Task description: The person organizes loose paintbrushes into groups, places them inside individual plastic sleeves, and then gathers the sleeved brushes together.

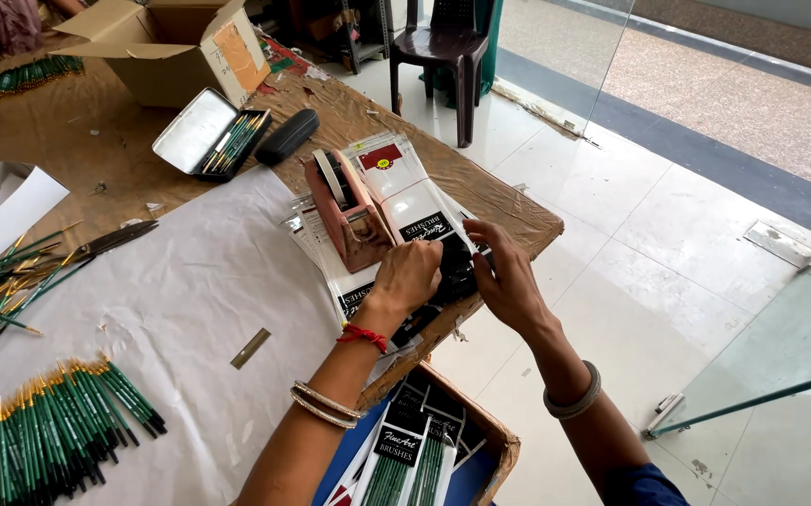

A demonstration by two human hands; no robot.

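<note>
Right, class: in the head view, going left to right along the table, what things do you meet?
Heap of green brushes → metal strip → tape dispenser → left hand → right hand.

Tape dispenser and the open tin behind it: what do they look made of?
The tape dispenser looks like moulded plastic, matte reddish-brown with soft, dull edges. The open tin looks like thin metal: its lid inside is pale and reflective, its outside dark. The table under them seems wrapped in brown paper, creased and taped.

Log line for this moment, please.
left hand: on packet | right hand: pinching packet end | tape dispenser: beside left hand | brushes: piled on table
</note>
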